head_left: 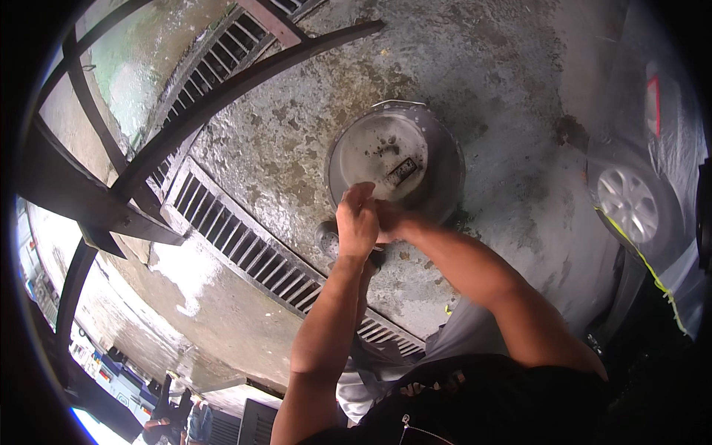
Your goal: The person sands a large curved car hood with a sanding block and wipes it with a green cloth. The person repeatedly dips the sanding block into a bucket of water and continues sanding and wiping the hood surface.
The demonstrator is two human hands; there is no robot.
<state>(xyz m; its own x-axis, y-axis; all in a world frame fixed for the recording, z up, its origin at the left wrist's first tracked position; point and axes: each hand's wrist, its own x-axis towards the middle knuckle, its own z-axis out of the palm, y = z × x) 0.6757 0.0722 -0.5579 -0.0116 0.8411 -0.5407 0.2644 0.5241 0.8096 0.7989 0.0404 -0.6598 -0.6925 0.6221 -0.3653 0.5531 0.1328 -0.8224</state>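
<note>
Both my hands meet over the near edge of a round grey bucket [454, 167] on the floor. The bucket holds cloudy, pale liquid with dark specks. A small dark rectangular block [402, 172] shows inside it, its kind unclear. My left hand [357, 222] is closed, its fingers pressed together and pointing at the bucket. My right hand [393, 221] is up against it, with its fingers hidden behind the left. Whatever lies between the hands is out of sight. Beside my left wrist is a round grey object [326, 237], partly covered.
A metal drain grate [245, 241] runs across the wet, patchy floor on the left. Dark curved metal bars [222, 93] stand over it. At right is a car wheel [629, 202] beside plastic-covered bodywork. Another person [174, 415] appears far off, lower left.
</note>
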